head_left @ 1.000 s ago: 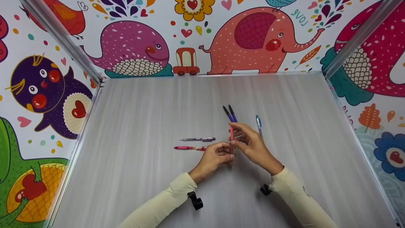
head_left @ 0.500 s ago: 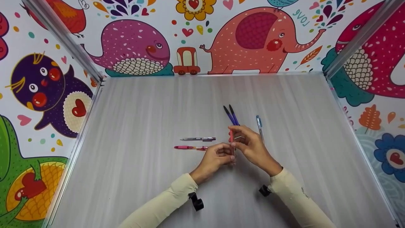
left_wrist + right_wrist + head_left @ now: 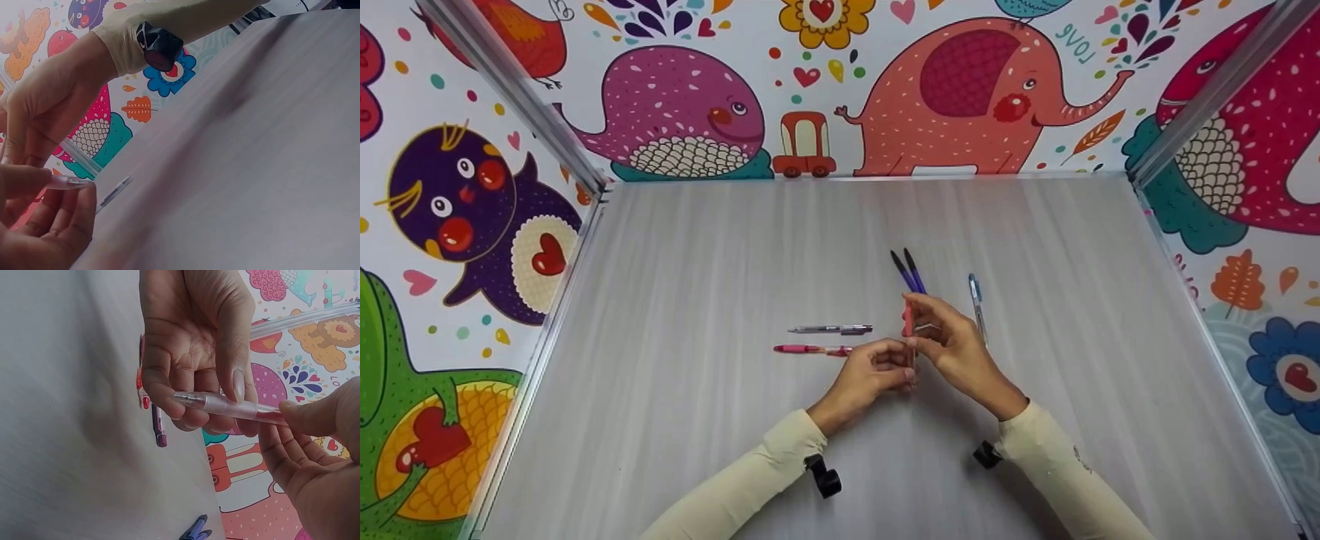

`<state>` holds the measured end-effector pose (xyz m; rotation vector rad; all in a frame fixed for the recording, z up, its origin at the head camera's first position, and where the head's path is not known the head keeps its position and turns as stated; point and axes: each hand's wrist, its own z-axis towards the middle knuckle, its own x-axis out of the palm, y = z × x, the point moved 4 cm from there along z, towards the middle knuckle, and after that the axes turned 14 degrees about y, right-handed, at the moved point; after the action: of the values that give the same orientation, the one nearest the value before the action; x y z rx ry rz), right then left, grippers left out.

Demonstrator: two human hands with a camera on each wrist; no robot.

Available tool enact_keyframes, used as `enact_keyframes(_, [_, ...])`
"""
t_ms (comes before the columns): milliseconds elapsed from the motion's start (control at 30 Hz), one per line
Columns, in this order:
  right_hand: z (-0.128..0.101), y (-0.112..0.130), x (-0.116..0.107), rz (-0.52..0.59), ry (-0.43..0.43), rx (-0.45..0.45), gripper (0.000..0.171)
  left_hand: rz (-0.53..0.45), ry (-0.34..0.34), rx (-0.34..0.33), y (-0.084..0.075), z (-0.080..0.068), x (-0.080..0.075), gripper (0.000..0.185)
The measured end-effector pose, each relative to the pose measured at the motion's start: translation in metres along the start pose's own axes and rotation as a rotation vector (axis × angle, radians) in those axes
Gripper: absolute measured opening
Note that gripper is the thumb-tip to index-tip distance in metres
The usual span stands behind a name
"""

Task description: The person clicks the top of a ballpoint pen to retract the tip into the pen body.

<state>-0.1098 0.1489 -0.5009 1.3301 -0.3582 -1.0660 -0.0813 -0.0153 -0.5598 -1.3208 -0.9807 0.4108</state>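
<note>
Both hands hold one pen [image 3: 230,405] with a reddish-pink barrel and a clear, whitish grip section. My left hand [image 3: 876,373] pinches it near the grip, its thumb on top and its fingers beneath; the pointed tip [image 3: 79,182] lies by a fingertip. My right hand [image 3: 960,349] pinches the barrel's other end between thumb and fingers. In the head view the pen's pink upper part [image 3: 908,319] shows at the right fingers. Just left of the left hand lie a pink-and-orange pen [image 3: 806,349], partly hidden by it, and a clear dark-trimmed pen [image 3: 832,329].
Beyond the right hand, two purple pens with black ends [image 3: 911,270] lie on the grey table [image 3: 720,247], partly covered by the hand. A clear pen with a blue cap end [image 3: 975,300] lies to its right. Cartoon-printed walls [image 3: 682,112] border the table.
Both hands stay almost in place on the pen. My right fingers shift slightly at its upper end, where the pink part now shows a more uneven outline.
</note>
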Motion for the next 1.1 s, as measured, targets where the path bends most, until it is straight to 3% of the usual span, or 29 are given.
enact_keyframes(167, [0.001, 0.0, 0.001, -0.017, -0.012, -0.006, 0.069, 0.056, -0.021, -0.005, -0.001, -0.002, -0.003, 0.031])
enact_keyframes(667, [-0.001, -0.002, -0.002, -0.035, -0.117, 0.013, 0.066, 0.381, -0.162, 0.047, -0.015, -0.011, -0.013, 0.024])
enact_keyframes(1100, [-0.003, -0.006, 0.002, -0.071, -0.1, 0.003, 0.062, 0.735, -0.227, 0.172, -0.027, -0.024, -0.027, 0.019])
